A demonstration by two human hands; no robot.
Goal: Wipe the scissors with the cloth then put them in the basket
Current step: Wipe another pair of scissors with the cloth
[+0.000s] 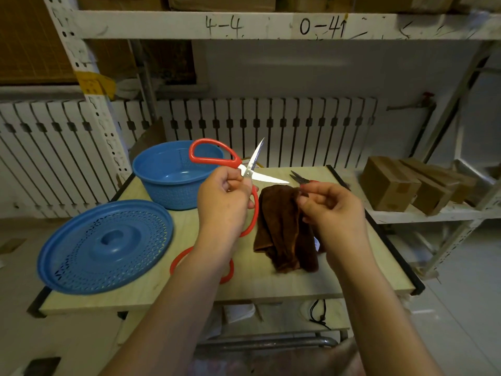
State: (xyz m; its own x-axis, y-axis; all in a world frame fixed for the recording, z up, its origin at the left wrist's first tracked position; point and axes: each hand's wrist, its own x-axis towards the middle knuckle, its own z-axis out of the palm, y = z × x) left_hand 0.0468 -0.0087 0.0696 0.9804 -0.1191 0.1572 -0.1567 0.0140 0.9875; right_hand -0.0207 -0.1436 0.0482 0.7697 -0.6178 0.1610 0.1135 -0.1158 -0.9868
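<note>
Left grip (222, 196) on open scissors (250, 169), right grip (333, 207) on cloth (282, 226), basket (173, 175) behind.

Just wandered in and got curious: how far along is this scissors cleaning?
Done: basket uncovered, lid beside it, nothing visible inside. In hand: left hand holds red scissors open; right hand holds the brown cloth. Left: wiping, then basketing.

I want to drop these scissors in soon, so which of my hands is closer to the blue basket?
Left. Your left hand sits just right of the blue basket; your right hand is farther right, holding the brown cloth.
</note>
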